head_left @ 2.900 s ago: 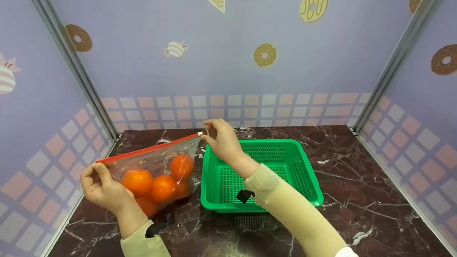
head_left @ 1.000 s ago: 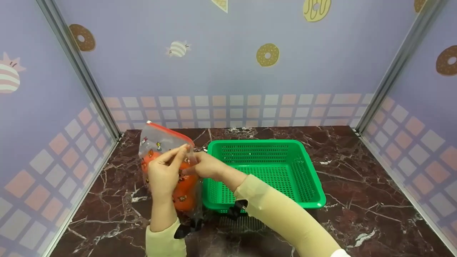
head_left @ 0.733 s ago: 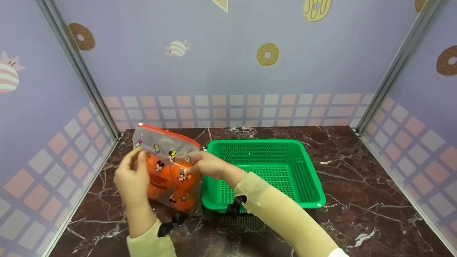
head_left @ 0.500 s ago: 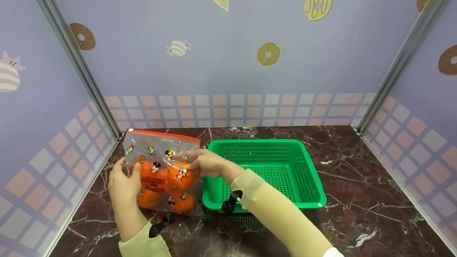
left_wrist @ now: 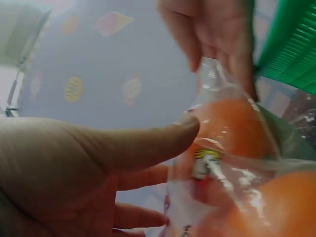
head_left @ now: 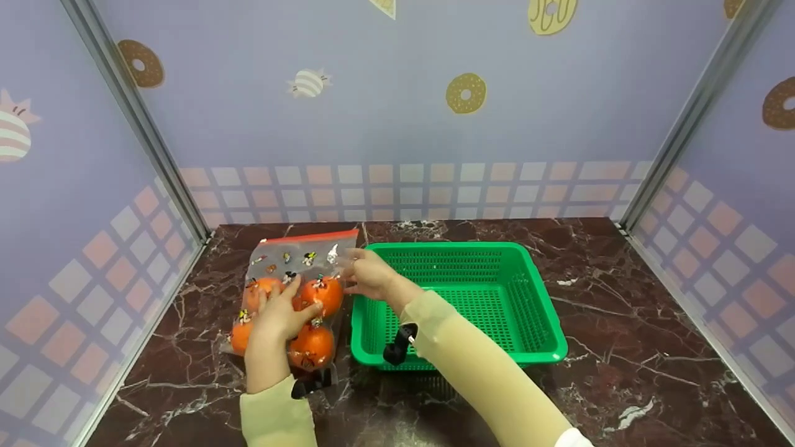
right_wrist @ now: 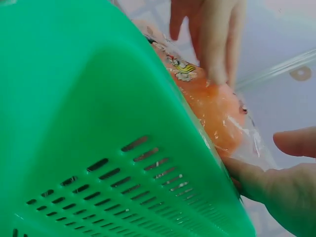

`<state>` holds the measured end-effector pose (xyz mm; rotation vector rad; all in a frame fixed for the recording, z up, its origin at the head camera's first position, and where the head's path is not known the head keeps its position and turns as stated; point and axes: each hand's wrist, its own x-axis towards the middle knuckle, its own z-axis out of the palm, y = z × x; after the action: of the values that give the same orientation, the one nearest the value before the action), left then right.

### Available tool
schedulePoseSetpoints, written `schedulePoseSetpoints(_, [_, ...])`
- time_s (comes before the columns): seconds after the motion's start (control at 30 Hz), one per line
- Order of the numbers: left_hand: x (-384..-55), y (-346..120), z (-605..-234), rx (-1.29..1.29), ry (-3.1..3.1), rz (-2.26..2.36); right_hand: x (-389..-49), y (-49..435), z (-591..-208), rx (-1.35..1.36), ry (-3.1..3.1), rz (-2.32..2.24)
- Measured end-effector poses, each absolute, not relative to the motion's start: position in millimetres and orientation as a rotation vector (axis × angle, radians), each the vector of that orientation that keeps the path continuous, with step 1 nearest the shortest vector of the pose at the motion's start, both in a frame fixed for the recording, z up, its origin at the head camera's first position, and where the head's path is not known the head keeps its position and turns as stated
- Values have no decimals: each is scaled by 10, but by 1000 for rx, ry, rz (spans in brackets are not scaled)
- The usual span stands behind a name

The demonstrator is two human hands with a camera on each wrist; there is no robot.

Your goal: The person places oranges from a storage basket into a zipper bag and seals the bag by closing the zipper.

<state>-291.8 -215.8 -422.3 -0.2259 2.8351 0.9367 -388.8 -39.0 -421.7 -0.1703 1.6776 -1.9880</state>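
A clear zip bag (head_left: pixel 298 251) with a red closure strip and printed cartoon figures lies on the counter, left of the basket. Several oranges (head_left: pixel 324 295) show through its plastic. My left hand (head_left: pixel 277 318) rests on top of the bag with its fingers spread over the oranges. Beside the bag's upper right edge is my right hand (head_left: pixel 374 277), its thumb and fingers apart. In the right wrist view, a finger of the right hand (right_wrist: pixel 291 192) touches the bag's edge beside the basket wall; the thumb stands away from it. The closure strip looks straight along the top.
The green perforated basket (head_left: pixel 459 359) stands right beside the bag, under my right forearm. No contents show in it. Dark marbled counter (head_left: pixel 621 347) surrounds both, with patterned walls (head_left: pixel 397 124) at the back and sides.
Both hands earlier held the bag's red top at its two ends. The bag was then turned, its printed side came into view, and it now lies flat. The left hand moved right onto the oranges.
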Motion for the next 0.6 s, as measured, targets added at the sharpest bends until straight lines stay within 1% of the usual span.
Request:
schedulePoseSetpoints(0.33, [-3146, -1982, -4462, -451, 2802, 952, -3936, -120, -4059, -165, 1637, -2131])
schedulePoseSetpoints(0.6, [-3191, -1901, -4659, -491, 2878, 830, -4059, 298, -3915, -101, 1735, -2108])
